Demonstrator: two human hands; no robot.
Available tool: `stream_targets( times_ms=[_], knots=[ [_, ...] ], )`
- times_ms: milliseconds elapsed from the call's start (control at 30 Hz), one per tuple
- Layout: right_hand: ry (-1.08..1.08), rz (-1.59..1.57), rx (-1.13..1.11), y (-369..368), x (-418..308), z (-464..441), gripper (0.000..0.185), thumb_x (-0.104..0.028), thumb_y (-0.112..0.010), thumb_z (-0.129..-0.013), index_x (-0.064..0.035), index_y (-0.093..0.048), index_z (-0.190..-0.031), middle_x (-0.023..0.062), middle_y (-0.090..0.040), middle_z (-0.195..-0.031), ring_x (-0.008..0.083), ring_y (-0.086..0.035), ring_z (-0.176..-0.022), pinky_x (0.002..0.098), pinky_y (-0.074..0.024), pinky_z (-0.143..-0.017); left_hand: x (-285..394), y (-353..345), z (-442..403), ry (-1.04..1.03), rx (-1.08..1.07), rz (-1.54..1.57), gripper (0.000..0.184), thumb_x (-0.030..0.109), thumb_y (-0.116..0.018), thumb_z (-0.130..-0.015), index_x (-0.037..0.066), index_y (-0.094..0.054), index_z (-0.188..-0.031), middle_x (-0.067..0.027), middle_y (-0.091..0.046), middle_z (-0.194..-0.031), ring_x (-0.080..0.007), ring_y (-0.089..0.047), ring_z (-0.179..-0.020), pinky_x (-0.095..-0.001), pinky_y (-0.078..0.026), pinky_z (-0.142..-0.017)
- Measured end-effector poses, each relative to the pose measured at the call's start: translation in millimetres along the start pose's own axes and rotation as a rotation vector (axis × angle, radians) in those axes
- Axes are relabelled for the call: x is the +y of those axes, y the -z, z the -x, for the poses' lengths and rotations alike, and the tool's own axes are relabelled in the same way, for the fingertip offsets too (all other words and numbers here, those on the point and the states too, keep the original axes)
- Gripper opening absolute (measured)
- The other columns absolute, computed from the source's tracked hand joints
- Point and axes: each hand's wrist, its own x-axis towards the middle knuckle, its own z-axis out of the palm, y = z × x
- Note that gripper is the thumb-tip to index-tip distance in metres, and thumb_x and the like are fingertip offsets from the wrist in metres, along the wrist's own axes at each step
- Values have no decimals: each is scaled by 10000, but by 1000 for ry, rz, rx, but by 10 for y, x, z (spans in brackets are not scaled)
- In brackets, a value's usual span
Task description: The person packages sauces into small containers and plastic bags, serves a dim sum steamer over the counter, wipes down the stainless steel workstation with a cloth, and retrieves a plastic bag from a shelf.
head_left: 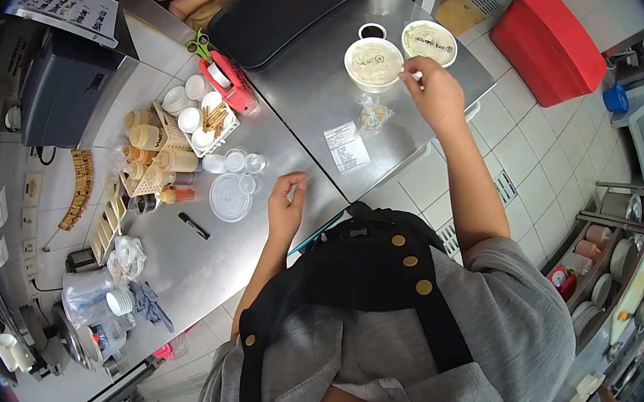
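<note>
My right hand (436, 95) is at the right edge of a lidded takeaway bowl (373, 65), fingers pinched together. A small bit of white shows at the fingertips, too small to name. A second lidded bowl (429, 42) sits just behind, and both lids carry handwriting. Beside them stands a small cup of dark sauce (372, 30). Nearer me lie a knotted clear bag (373, 116) and a printed receipt (346, 147). My left hand (285, 206) hovers over the counter's near edge, loosely curled with thumb and fingers apart and nothing in it. Clear plastic lids (230, 197) lie to its left.
A black insulated bag (284, 10) covers the far counter (302, 95). On the left are a red tape dispenser (228, 83), green-handled scissors (199, 45), sauce bottles (176, 159) and a black marker (194, 225). A red bin (547, 48) stands on the floor at right. Another person's arm (193, 8) shows behind.
</note>
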Motion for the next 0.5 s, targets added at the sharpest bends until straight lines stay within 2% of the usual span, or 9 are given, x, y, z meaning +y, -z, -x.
stream_targets(
  times_ms=[67, 167, 200, 233, 300, 333, 400, 433, 500],
  knots=[
    [-52, 104, -18, -94, 278, 43, 222, -263, -703, -884, -123, -692, -1057, 97, -712, -1027, 305, -676, -970, 428, -536, -808, -258, -8, 8, -90, -151, -255, 327, 156, -629, -954, 65, -623, -1268, -163, -580, -1352, -323, -531, -1290, -486, -408, -1079],
    [-61, 320, -10, -700, 1102, 212, 337, -322, -695, -878, -108, -680, -1138, 149, -673, -1162, 355, -596, -1144, 470, -512, -921, -632, -119, 284, -239, -257, -863, 637, 307, -620, -945, 132, -407, -1518, -136, -352, -1598, -333, -255, -1510, -594, -151, -1201],
    [-133, 359, -51, -1026, 1366, 384, 595, -429, -689, -878, -107, -565, -1362, 200, -497, -1449, 412, -448, -1338, 570, -423, -1049, -612, -89, 344, -293, -264, -983, 616, 295, -631, -932, 127, -443, -1493, -119, -367, -1593, -332, -281, -1499, -587, -160, -1202],
    [-283, 368, -331, -1201, 1491, 523, 918, -555, -678, -860, -115, -292, -1568, 242, -209, -1625, 505, -184, -1477, 681, -284, -1111, -658, -48, 350, -294, -245, -888, 608, 292, -636, -927, 147, -454, -1489, -104, -373, -1591, -315, -285, -1500, -580, -161, -1204],
    [-172, 370, -308, -1443, 1535, 857, 1233, -685, -729, -747, -115, -70, -1619, 283, -32, -1650, 560, 82, -1485, 741, -151, -1123, -676, -60, 338, -273, -210, -884, 543, 272, -629, -927, 182, -507, -1448, -71, -424, -1563, -288, -328, -1484, -564, -176, -1203],
    [-162, 349, -293, -1417, 1490, 778, 1233, -685, -729, -747, -115, -70, -1619, 283, -32, -1650, 560, 82, -1485, 741, -151, -1123, -654, -60, 338, -266, -198, -841, 519, 269, -623, -930, 175, -523, -1430, -64, -441, -1552, -288, -345, -1475, -563, -183, -1200],
    [-213, 297, -512, -1256, 1434, 759, 1482, -740, -809, -578, -74, 22, -1609, 352, 21, -1621, 590, 179, -1450, 745, -107, -1127, -648, -46, 339, -258, -200, -802, 512, 243, -615, -924, 168, -527, -1424, -73, -441, -1550, -292, -345, -1475, -565, -197, -1193],
    [-220, 275, -511, -1256, 1479, 768, 1482, -740, -809, -578, -74, 22, -1609, 352, 21, -1621, 590, 179, -1450, 745, -107, -1127, -660, -51, 347, -257, -205, -788, 507, 217, -607, -920, 166, -532, -1418, -85, -437, -1552, -297, -343, -1476, -571, -206, -1187],
    [-70, 421, -616, -1288, 1562, 683, 1640, -745, -860, -442, -24, 61, -1591, 384, 126, -1593, 581, 197, -1448, 746, -82, -1129, -751, -76, 338, -285, -190, -849, 493, 213, -606, -923, 158, -538, -1408, -88, -451, -1541, -301, -371, -1459, -569, -224, -1181]
  ],
)
